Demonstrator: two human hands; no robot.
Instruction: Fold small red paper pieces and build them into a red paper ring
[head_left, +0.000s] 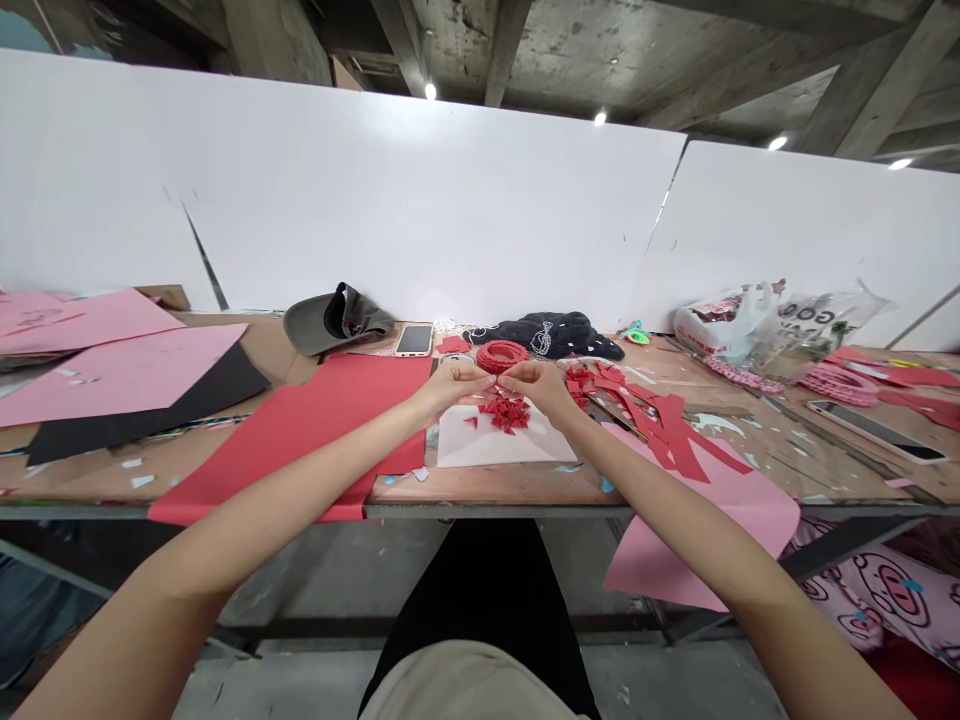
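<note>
My left hand (456,385) and my right hand (538,384) meet fingertip to fingertip above the workbench. Both are closed in a pinch, with a small red paper piece (496,383) between them, mostly hidden by the fingers. Just below them, a pile of small folded red paper pieces (505,413) lies on a white sheet (469,452). Behind my hands sits a red ring built from many paper pieces (501,354). Red paper strips (666,425) and more red scraps lie right of my right hand. To the left spreads a large red sheet (360,400).
A cap (337,318), a phone (415,340) and dark cloth (555,333) line the back. Pink sheets (120,350) lie far left; another pink sheet (705,515) hangs over the front edge. Plastic bags (739,325) and a second phone (874,430) are at right. White panels (337,190) stand behind.
</note>
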